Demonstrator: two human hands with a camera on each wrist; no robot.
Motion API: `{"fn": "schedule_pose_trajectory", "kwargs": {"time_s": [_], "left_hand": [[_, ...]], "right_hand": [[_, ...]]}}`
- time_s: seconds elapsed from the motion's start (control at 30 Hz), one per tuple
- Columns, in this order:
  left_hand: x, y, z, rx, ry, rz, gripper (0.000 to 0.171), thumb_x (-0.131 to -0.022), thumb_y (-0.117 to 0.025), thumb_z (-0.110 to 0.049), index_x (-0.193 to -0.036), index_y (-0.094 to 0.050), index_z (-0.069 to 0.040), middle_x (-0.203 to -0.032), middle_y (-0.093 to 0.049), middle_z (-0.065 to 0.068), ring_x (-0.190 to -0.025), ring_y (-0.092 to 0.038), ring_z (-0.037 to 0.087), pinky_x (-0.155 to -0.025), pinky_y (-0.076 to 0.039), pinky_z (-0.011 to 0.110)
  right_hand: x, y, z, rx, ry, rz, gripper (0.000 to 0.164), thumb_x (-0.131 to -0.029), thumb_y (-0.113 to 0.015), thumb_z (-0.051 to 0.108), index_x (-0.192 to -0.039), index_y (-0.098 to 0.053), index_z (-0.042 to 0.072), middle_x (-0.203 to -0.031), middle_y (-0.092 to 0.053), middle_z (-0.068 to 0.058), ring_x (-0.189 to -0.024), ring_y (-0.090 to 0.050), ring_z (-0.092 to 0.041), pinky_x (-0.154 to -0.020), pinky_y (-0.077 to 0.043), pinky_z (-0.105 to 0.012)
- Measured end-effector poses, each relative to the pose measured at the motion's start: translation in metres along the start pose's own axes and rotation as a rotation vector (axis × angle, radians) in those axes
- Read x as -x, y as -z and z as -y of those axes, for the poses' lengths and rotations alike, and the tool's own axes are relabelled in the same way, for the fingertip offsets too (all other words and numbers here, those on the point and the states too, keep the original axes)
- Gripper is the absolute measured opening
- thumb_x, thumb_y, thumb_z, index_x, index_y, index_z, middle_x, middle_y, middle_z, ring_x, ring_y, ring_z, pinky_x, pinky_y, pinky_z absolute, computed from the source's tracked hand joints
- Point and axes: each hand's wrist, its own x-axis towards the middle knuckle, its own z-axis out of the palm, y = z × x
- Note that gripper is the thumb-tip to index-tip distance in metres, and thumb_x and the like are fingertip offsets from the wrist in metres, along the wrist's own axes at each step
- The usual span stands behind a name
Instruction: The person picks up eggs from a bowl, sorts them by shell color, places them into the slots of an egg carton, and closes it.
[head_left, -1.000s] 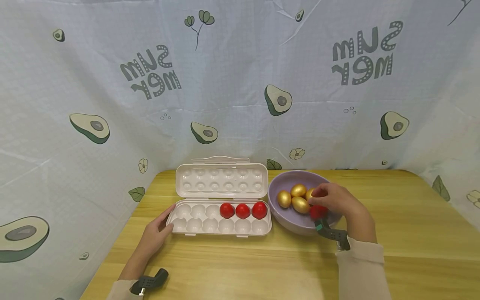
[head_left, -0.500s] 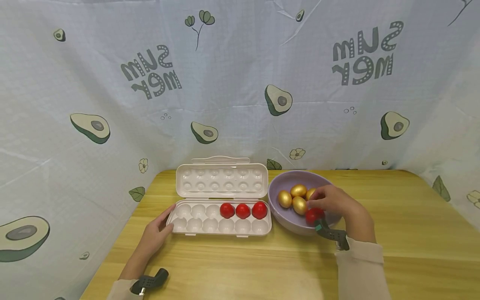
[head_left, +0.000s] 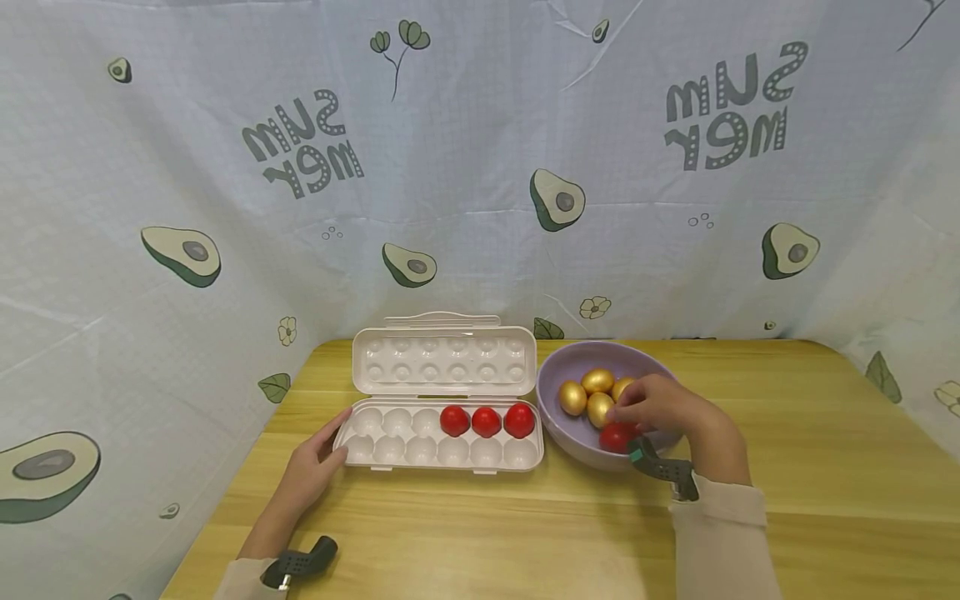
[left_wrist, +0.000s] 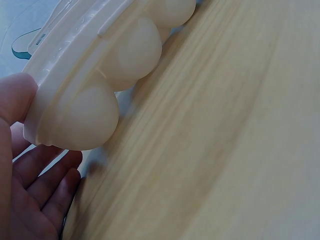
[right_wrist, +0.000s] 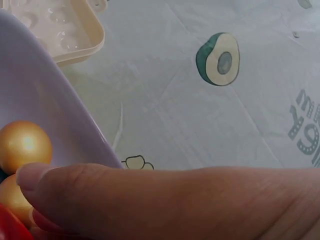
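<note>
In the head view, an off-white plastic egg carton [head_left: 438,465] lies with its lid raised at the back. Three red eggs [head_left: 486,422] sit side by side at the right of its back row. My left hand [head_left: 309,472] holds the carton's left end, thumb at the front corner and index finger at the back. To the right, a purple bowl [head_left: 555,358] contains several gold eggs [head_left: 597,382] and a red egg [head_left: 617,438]. My right hand [head_left: 667,408] reaches in, its fingertips beside a gold egg and above the red one; whether they pinch anything is hidden.
A light wooden table [head_left: 465,533] lies under everything. Behind it and along the left hangs a pale curtain [head_left: 480,167] with avocado prints. Dark wrist cameras [head_left: 300,563] are worn on both wrists. Carton and bowl stand almost touching.
My right hand has shifted slightly left in the bowl. The red egg under it has moved left and toward the front, showing more of itself. The left hand and carton stay put.
</note>
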Motion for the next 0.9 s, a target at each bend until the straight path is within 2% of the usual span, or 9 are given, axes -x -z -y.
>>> {"fn": "schedule_pose_trajectory", "kwargs": {"time_s": [0.13,0.17,0.3,0.37,0.43,0.67,0.9], "left_hand": [[0.0,0.0,0.0,-0.001,0.0,0.001,0.055,-0.091,-0.058,-0.003,-0.144,-0.045,-0.008,-0.148,-0.042,0.013,-0.137,-0.037,0.029,-0.094,-0.027,0.002],[0.001,0.001,-0.005,-0.005,0.002,0.002,0.055,-0.091,-0.057,-0.003,-0.144,-0.045,-0.007,-0.148,-0.042,0.014,-0.137,-0.037,0.03,-0.094,-0.026,0.002],[0.002,0.001,-0.008,-0.013,0.007,0.003,0.054,-0.091,-0.056,-0.002,-0.144,-0.045,-0.006,-0.148,-0.042,0.015,-0.137,-0.036,0.031,-0.095,-0.025,0.002],[0.002,0.001,-0.008,-0.017,0.004,0.003,0.054,-0.091,-0.055,-0.002,-0.145,-0.044,-0.006,-0.148,-0.041,0.015,-0.137,-0.036,0.031,-0.096,-0.025,0.003],[0.0,0.0,0.0,-0.016,-0.001,0.003,0.055,-0.091,-0.056,-0.004,-0.145,-0.045,-0.008,-0.148,-0.042,0.013,-0.137,-0.036,0.03,-0.096,-0.026,0.002],[0.0,-0.001,0.003,-0.007,-0.002,-0.007,0.056,-0.09,-0.056,-0.004,-0.145,-0.045,-0.008,-0.148,-0.042,0.013,-0.137,-0.037,0.03,-0.093,-0.026,0.0],[0.0,-0.001,0.005,-0.018,-0.021,-0.015,0.056,-0.09,-0.055,-0.002,-0.144,-0.045,-0.007,-0.148,-0.042,0.013,-0.136,-0.037,0.03,-0.095,-0.026,0.001]], "right_hand": [[0.0,-0.002,0.002,-0.025,0.023,0.045,0.019,-0.084,-0.073,0.021,-0.087,-0.07,0.002,-0.077,-0.061,0.001,-0.073,-0.058,-0.016,-0.068,-0.053,-0.032],[0.0,-0.002,0.003,-0.027,0.024,0.053,0.019,-0.084,-0.073,0.021,-0.088,-0.071,0.003,-0.079,-0.061,0.001,-0.075,-0.058,-0.016,-0.069,-0.054,-0.033],[-0.002,-0.006,0.006,-0.063,0.048,0.099,0.02,-0.083,-0.074,0.02,-0.094,-0.073,0.003,-0.086,-0.064,0.0,-0.08,-0.061,-0.016,-0.072,-0.056,-0.035],[-0.003,-0.008,0.007,-0.086,0.056,0.127,0.021,-0.083,-0.073,0.019,-0.097,-0.073,0.002,-0.088,-0.067,-0.002,-0.081,-0.061,-0.015,-0.073,-0.056,-0.036],[-0.005,-0.01,0.009,-0.088,0.065,0.146,0.021,-0.083,-0.073,0.019,-0.097,-0.073,0.002,-0.086,-0.068,-0.002,-0.08,-0.061,-0.016,-0.071,-0.056,-0.035],[-0.008,-0.018,0.016,-0.012,0.043,0.119,0.024,-0.08,-0.076,0.024,-0.097,-0.073,0.007,-0.084,-0.069,0.001,-0.077,-0.062,-0.015,-0.07,-0.053,-0.032],[-0.011,-0.022,0.022,0.035,0.034,0.122,0.027,-0.079,-0.076,0.023,-0.099,-0.072,0.005,-0.087,-0.069,0.001,-0.074,-0.062,-0.015,-0.07,-0.052,-0.031]]}}
